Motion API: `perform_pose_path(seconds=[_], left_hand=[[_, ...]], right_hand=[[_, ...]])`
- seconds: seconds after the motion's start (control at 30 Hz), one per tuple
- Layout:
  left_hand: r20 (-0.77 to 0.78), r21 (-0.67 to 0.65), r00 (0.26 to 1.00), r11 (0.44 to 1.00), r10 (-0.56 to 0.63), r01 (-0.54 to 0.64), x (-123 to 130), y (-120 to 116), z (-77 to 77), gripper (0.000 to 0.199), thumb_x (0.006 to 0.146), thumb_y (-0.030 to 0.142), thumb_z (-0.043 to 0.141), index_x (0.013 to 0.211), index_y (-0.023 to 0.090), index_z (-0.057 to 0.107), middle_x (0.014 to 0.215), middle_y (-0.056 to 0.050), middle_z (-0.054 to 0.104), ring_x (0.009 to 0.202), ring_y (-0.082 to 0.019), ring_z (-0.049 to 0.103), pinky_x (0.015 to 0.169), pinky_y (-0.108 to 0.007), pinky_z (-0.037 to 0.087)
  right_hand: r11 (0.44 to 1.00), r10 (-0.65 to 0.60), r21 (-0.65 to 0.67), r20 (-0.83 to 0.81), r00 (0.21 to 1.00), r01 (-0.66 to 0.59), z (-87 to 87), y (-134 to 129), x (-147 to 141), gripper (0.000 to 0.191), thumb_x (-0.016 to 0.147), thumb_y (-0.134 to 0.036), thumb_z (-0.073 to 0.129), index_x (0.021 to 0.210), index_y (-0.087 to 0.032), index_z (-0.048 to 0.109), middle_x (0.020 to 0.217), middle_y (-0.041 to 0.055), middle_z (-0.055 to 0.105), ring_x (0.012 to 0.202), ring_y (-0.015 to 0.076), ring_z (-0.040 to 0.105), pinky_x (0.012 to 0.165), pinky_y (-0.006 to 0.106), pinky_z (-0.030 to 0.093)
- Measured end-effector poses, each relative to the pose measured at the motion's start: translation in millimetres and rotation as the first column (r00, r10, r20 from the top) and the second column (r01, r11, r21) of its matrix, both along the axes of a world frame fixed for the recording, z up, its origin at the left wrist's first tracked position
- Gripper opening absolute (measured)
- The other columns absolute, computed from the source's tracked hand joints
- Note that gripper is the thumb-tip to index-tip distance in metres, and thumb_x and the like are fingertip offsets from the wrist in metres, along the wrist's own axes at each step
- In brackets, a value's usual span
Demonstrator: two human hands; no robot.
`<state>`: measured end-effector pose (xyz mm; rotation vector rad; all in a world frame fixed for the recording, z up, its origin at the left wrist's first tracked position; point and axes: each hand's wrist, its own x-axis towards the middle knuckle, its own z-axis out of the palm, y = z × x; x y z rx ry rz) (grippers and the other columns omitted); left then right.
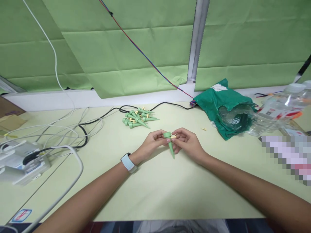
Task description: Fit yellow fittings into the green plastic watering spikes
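The left hand (pixel 152 142) grips a green plastic spike (pixel 171 145) while the right hand (pixel 188 144) pinches its small cream peg (pixel 173 137), with more spikes (pixel 138 118) piled beyond

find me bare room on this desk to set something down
The biggest free patch of desk lies below the left hand and right hand. A smaller one sits between the green spikes and green bag. It's crowded left with white cables and far right with plastic bottles.

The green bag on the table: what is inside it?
Clear plastic shows at the opening of the green bag; whatever lies deeper is covered by the bag.
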<state>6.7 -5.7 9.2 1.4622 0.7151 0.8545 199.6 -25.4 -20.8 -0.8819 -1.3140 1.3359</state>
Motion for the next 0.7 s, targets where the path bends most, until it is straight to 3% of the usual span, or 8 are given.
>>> perform_pose_path(seconds=[0.13,0.27,0.43,0.5,0.6,0.7], left_hand=[[-0.036,0.018,0.999,1.000,0.017,-0.016,0,0,0.0,0.022,0.082,0.032,0.077,0.093,0.016,0.067,0.089,-0.005,0.069,0.086,-0.019,0.066,0.081,-0.031,0.049],[-0.026,0.018,0.996,0.996,0.085,-0.085,2,1,-2.5,0.025,0.078,0.029,0.081,0.094,0.017,0.066,0.083,-0.002,0.067,0.078,-0.016,0.064,0.075,-0.029,0.048],[0.184,-0.218,0.979,0.968,-0.082,0.123,6,-1,-0.1,0.017,0.082,0.029,0.076,0.085,0.016,0.065,0.088,-0.006,0.069,0.084,-0.022,0.069,0.087,-0.041,0.052],[0.213,-0.230,0.973,0.964,-0.085,0.134,6,-2,0.9,0.016,0.082,0.027,0.076,0.086,0.016,0.064,0.088,-0.006,0.069,0.085,-0.022,0.069,0.088,-0.041,0.052],[0.213,-0.179,0.976,0.980,-0.043,0.082,6,-3,1.3,0.020,0.079,0.020,0.079,0.091,0.017,0.063,0.087,-0.004,0.069,0.087,-0.020,0.069,0.088,-0.037,0.052],[0.251,-0.225,0.964,0.964,-0.082,0.141,5,-2,2.0,0.017,0.083,0.021,0.076,0.089,0.016,0.061,0.086,-0.005,0.069,0.086,-0.020,0.068,0.087,-0.038,0.053]], right_hand=[[0.999,0.035,-0.008,-0.013,0.999,-0.035,1.6,3,1,0.032,0.077,-0.043,0.081,0.088,-0.017,0.065,0.064,-0.0009,0.063,0.053,0.0142,0.063,0.049,0.028,0.057],[0.995,0.089,-0.048,-0.046,0.995,-0.091,6.7,6,6,0.032,0.075,-0.041,0.083,0.084,-0.016,0.066,0.067,0.0003,0.066,0.051,0.0117,0.059,0.048,0.027,0.054],[0.995,0.038,0.085,0.052,0.998,-0.043,15.4,2,5,0.029,0.076,-0.040,0.083,0.082,-0.018,0.064,0.068,0.0002,0.067,0.058,0.0142,0.065,0.055,0.028,0.056],[0.992,0.023,0.124,0.079,0.997,-0.033,16.7,1,6,0.027,0.078,-0.039,0.081,0.081,-0.018,0.064,0.070,0.0004,0.067,0.058,0.0137,0.064,0.055,0.027,0.055],[0.995,0.096,0.036,0.009,0.995,-0.097,16.2,1,8,0.028,0.080,-0.041,0.079,0.082,-0.018,0.062,0.070,0.0005,0.067,0.052,0.0121,0.059,0.049,0.027,0.052],[0.990,0.130,0.058,0.019,0.991,-0.131,16.8,1,11,0.027,0.081,-0.040,0.078,0.084,-0.018,0.062,0.069,0.0005,0.067,0.054,0.0135,0.061,0.052,0.028,0.053]])
